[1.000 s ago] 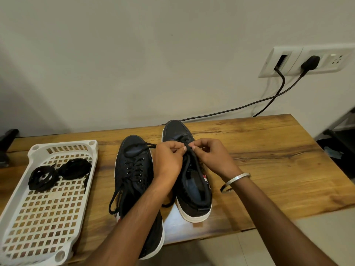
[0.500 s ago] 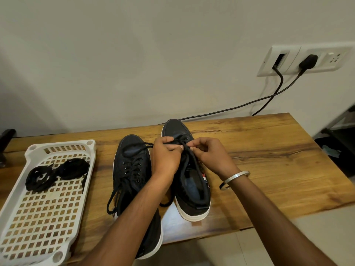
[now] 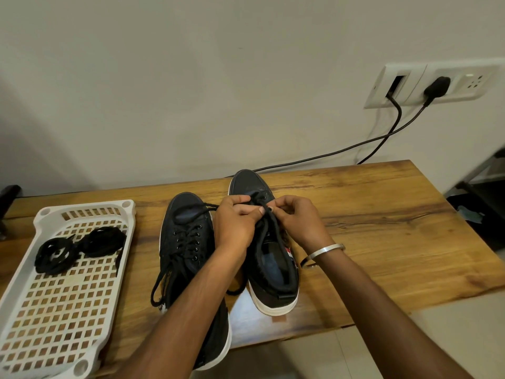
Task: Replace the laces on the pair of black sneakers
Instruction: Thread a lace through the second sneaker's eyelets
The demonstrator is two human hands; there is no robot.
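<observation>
Head view. Two black sneakers stand side by side at centre frame on a wooden table (image 3: 382, 214). The left sneaker (image 3: 188, 236) is laced. Over the right sneaker (image 3: 273, 269), set slightly higher in frame, the left hand (image 3: 235, 222) and right hand (image 3: 297, 220) meet, fingers curled, each pinching the black lace (image 3: 269, 222) near the upper eyelets. At lower left, a white perforated tray (image 3: 54, 310) holds bundled black laces (image 3: 79, 246).
</observation>
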